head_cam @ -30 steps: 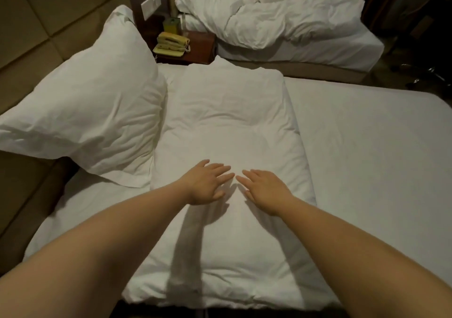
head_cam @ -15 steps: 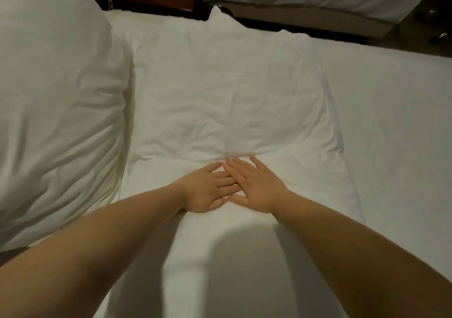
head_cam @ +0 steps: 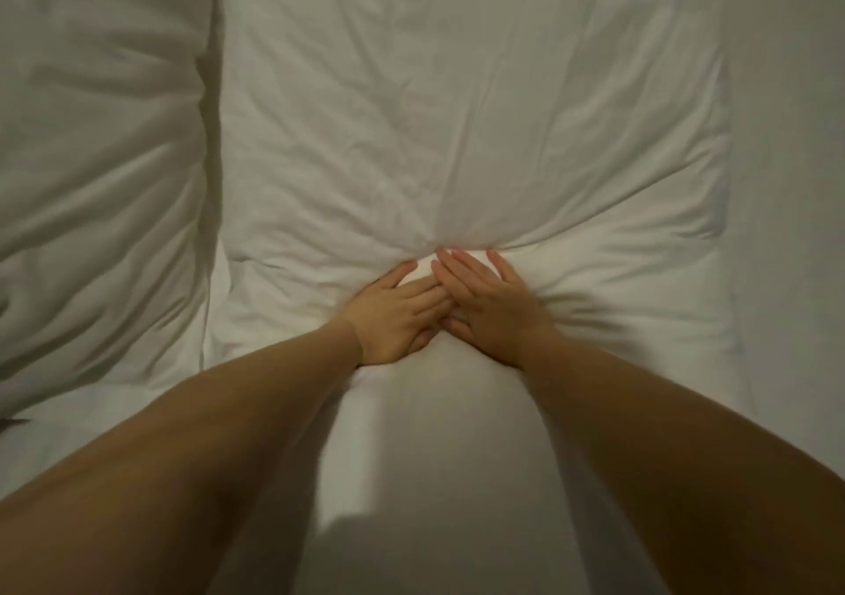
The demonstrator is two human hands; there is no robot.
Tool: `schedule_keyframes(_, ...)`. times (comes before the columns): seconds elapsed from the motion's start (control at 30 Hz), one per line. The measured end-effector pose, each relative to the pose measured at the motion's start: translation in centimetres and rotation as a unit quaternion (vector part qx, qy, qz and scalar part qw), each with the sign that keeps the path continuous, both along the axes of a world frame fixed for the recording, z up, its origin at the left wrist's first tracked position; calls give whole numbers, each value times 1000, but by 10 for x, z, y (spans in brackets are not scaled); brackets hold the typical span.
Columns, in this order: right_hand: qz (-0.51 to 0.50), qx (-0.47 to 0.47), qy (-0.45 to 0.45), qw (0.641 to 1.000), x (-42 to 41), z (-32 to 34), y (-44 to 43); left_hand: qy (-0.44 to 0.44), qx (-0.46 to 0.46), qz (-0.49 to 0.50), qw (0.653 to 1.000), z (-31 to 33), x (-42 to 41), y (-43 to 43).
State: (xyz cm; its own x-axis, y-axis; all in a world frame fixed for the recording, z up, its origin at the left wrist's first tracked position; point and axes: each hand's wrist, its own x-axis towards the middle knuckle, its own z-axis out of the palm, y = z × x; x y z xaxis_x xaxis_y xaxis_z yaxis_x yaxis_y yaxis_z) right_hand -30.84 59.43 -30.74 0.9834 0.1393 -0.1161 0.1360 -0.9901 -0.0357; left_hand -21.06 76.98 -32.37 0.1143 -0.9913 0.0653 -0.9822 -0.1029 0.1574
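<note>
A white pillow [head_cam: 457, 114] lies flat on the bed and fills the middle of the view. My left hand [head_cam: 393, 315] and my right hand [head_cam: 489, 302] press down side by side on its middle, fingers straight. The right hand's fingers lie partly over the left hand's fingers. The fabric dents under the palms, and creases fan out from the fingertips to both sides.
A second white pillow [head_cam: 96, 160] lies along the left, its edge touching the flat one. The white bed sheet [head_cam: 795, 228] shows at the right and at the lower left.
My hands have come together from slightly apart and pushed farther up the pillow, now overlapping and pressing a deep dent. My head has moved in closer; the nightstand and far bed have left view.
</note>
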Motion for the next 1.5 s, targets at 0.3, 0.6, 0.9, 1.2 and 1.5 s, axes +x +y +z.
schedule_keyframes(0.3, -121, -92, 223, 963, -35, 81, -65, -18, 232, 263, 936, 71, 10, 11)
schedule_keyframes(0.6, -180, -33, 264, 947, -9, 37, -64, 110, 362, 265, 887, 45, 38, -12)
schedule_keyframes(0.9, -167, -47, 350, 921, -31, 93, -108, 57, 444, 230, 864, 98, 46, 12)
schedule_keyframes(1.2, -176, -44, 363, 914, -34, 66, -119, 67, 419, 260, 867, 57, 50, 30)
schedule_keyframes(1.5, -158, -23, 344, 925, -60, 66, -135, 40, 404, 255, 878, 63, 41, 45)
